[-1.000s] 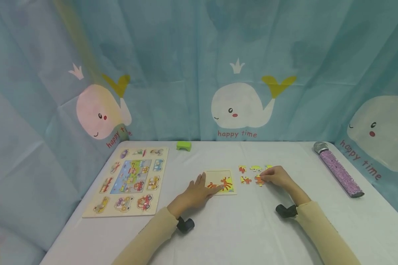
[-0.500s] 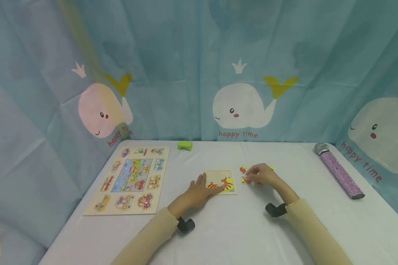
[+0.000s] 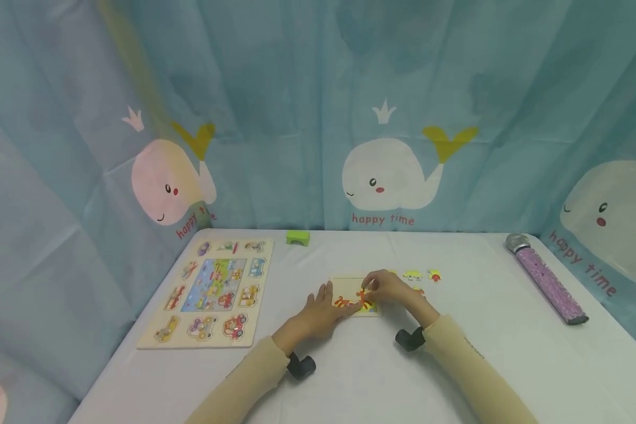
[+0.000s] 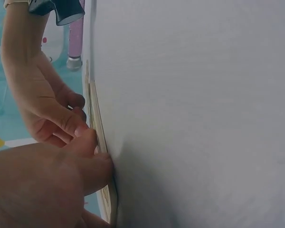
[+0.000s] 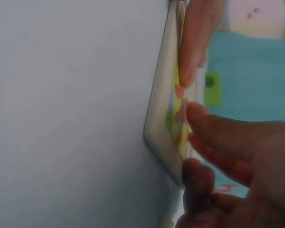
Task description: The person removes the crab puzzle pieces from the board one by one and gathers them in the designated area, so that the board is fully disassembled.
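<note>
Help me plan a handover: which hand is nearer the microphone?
Right: the right hand is over the puzzle tray, left of the microphone; the left hand is at the tray's left edge, farther away.

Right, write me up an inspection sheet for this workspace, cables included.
Surface: white-covered table.
Job's things: wooden puzzle tray, partly filled along its near side; loose pieces beyond the right hand, some partly hidden.
Clutter: vehicle puzzle board at left, green block near the far edge, glittery microphone at right.
Grippers: left hand rests at the tray's left side, thumb reaching over it; right hand appears to pinch a piece at the tray.
Cables: nothing seen.
Surroundings: blue backdrop printed with whales.
</note>
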The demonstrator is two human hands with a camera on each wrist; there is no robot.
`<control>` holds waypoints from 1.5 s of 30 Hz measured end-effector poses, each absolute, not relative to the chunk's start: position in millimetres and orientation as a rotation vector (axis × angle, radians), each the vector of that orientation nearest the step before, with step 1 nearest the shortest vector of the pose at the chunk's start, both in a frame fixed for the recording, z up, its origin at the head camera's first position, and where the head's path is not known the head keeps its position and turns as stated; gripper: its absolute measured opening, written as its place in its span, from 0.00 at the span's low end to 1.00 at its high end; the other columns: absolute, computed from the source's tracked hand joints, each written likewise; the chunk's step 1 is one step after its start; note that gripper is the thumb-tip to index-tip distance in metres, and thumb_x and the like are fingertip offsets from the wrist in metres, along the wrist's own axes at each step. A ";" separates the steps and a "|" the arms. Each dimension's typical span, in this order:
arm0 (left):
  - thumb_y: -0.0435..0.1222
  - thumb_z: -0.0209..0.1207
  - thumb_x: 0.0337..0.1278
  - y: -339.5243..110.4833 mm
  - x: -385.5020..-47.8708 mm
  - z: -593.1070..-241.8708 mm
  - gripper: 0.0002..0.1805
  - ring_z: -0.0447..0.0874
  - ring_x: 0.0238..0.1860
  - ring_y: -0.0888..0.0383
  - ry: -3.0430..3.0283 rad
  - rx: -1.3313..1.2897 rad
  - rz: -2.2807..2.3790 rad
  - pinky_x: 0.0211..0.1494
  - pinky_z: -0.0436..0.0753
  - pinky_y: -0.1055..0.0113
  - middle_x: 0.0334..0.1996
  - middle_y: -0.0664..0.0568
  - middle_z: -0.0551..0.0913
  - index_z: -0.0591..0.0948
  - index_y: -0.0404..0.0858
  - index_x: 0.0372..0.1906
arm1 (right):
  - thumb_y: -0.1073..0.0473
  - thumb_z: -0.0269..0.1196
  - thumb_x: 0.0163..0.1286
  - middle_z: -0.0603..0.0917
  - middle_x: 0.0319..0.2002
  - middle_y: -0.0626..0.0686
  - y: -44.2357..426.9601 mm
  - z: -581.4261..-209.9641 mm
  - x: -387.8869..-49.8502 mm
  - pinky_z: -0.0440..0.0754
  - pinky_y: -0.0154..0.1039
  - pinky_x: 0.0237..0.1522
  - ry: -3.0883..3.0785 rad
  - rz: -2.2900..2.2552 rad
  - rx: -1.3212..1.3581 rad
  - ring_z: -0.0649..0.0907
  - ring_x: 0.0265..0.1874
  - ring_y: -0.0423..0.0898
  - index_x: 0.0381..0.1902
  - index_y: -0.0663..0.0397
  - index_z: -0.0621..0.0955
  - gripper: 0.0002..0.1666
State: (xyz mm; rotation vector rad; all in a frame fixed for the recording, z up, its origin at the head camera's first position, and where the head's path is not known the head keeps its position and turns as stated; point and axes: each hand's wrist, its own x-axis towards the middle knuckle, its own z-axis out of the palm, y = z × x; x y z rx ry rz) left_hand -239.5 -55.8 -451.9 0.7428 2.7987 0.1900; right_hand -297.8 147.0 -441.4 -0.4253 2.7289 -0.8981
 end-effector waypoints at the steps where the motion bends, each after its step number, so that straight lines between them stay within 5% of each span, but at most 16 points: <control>1: 0.45 0.43 0.68 -55.9 -239.3 -452.6 0.24 0.44 0.71 0.36 2.798 0.742 0.188 0.66 0.55 0.40 0.70 0.30 0.46 0.60 0.70 0.65 | 0.62 0.68 0.53 0.79 0.29 0.51 145.6 -441.8 -297.0 0.73 0.36 0.30 2.725 -0.876 -0.411 0.75 0.28 0.44 0.36 0.52 0.81 0.11; 10: 0.46 0.40 0.69 -55.7 -235.9 -456.2 0.23 0.44 0.70 0.32 2.804 0.782 0.190 0.65 0.56 0.38 0.68 0.27 0.48 0.60 0.69 0.65 | 0.63 0.69 0.51 0.75 0.25 0.50 139.7 -440.9 -291.9 0.68 0.35 0.26 2.754 -0.804 -0.391 0.72 0.24 0.44 0.36 0.51 0.80 0.12; 16: 0.46 0.40 0.69 -54.8 -234.8 -458.6 0.23 0.44 0.70 0.33 2.804 0.769 0.186 0.65 0.57 0.39 0.68 0.27 0.48 0.60 0.70 0.65 | 0.61 0.71 0.49 0.77 0.35 0.53 140.5 -446.0 -292.1 0.71 0.38 0.34 2.815 -0.775 -0.440 0.73 0.32 0.45 0.32 0.48 0.78 0.14; 23: 0.44 0.41 0.69 -55.0 -232.0 -454.3 0.25 0.44 0.70 0.33 2.799 0.770 0.198 0.65 0.56 0.39 0.68 0.27 0.48 0.57 0.73 0.65 | 0.66 0.68 0.51 0.81 0.33 0.52 147.4 -449.6 -293.2 0.73 0.36 0.30 2.766 -0.934 -0.502 0.75 0.28 0.44 0.34 0.51 0.79 0.13; 33: 0.45 0.41 0.69 -53.0 -232.5 -454.8 0.24 0.45 0.71 0.36 2.796 0.725 0.188 0.66 0.56 0.40 0.69 0.29 0.48 0.59 0.70 0.65 | 0.62 0.64 0.58 0.82 0.29 0.47 157.5 -444.8 -295.1 0.74 0.37 0.35 2.751 -0.972 -0.446 0.76 0.29 0.42 0.30 0.53 0.82 0.02; 45: 0.43 0.45 0.67 -44.6 -240.0 -446.9 0.27 0.45 0.70 0.34 2.790 0.712 0.061 0.65 0.59 0.40 0.68 0.27 0.48 0.56 0.70 0.67 | 0.63 0.62 0.60 0.83 0.29 0.48 157.2 -436.4 -297.5 0.73 0.35 0.34 2.733 -1.013 -0.476 0.76 0.28 0.42 0.30 0.55 0.82 0.02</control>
